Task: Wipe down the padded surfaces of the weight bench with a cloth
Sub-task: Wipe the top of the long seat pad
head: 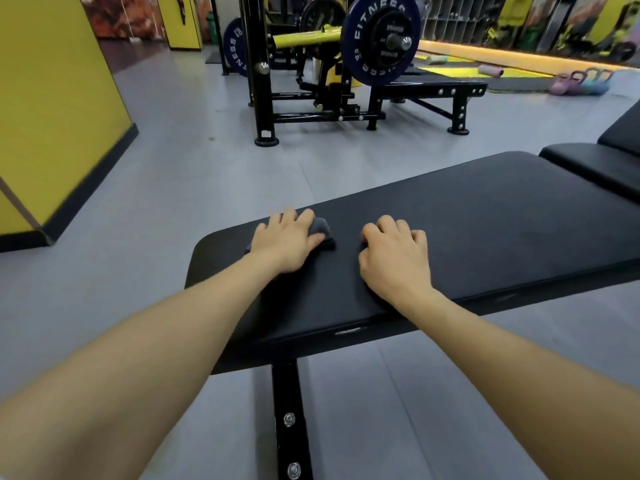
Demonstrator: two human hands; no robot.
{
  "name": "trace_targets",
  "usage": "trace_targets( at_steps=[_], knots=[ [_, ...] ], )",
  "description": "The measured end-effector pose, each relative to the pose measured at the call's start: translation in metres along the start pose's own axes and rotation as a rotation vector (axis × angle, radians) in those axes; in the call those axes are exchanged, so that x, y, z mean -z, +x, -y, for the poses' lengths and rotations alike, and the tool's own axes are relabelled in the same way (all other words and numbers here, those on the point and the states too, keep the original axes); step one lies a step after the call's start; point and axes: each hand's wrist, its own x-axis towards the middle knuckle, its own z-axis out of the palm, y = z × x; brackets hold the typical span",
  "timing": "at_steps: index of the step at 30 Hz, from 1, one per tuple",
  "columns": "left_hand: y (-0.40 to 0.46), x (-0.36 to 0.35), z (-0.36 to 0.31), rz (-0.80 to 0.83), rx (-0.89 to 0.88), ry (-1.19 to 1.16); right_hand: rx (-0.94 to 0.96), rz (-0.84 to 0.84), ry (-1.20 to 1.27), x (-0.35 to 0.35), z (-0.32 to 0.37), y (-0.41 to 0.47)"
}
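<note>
Gym floor (194, 174), grey, with yellow wall panels (52, 98) at the left side. Bench pad (485, 223), black, flat, on a black steel post (289, 420) with two bolts. Left hand (285, 242), palm down on the pad near its rounded end, fingers spread over a grey cloth (322, 227); thumb curls against the cloth's near edge, and a bunched fold shows just beyond the fingertips. Right hand (396, 256), just beside the cloth-holding hand, apart from it, palm down on the pad with fingers curled under; whether it grips anything cannot be told. Beyond both hands: a rack (263, 81) with a blue weight plate (379, 36). Far right of the hands: coloured kettlebells (581, 83).
</note>
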Motion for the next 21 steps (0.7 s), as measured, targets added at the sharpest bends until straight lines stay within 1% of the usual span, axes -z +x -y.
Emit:
trace_targets(
  at_steps=[3, 6, 9, 11, 13, 15, 18, 21],
  knots=[
    [0.029, -0.004, 0.011, 0.008, 0.096, 0.009, 0.023, 0.024, 0.046, -0.004, 0.013, 0.014],
    [0.048, -0.004, 0.018, -0.021, 0.162, -0.01, 0.018, 0.001, 0.081, -0.015, 0.016, 0.02],
    [0.043, -0.005, 0.018, -0.052, 0.152, 0.007, 0.053, -0.058, 0.036, -0.024, 0.017, 0.018],
    [0.028, -0.006, 0.02, -0.044, 0.101, 0.012, 0.068, -0.114, 0.019, -0.028, 0.021, 0.017],
    [0.011, -0.007, 0.021, -0.05, 0.04, 0.031, 0.067, -0.204, -0.01, -0.034, 0.021, 0.018],
    [0.007, -0.008, 0.022, -0.067, 0.013, 0.043, 0.08, -0.245, -0.022, -0.037, 0.023, 0.019],
    [0.027, -0.007, 0.021, -0.068, 0.046, 0.02, 0.087, -0.271, -0.027, -0.039, 0.024, 0.021],
    [0.056, -0.008, 0.021, -0.072, 0.13, 0.007, 0.078, -0.291, -0.024, -0.04, 0.025, 0.022]
  ],
)
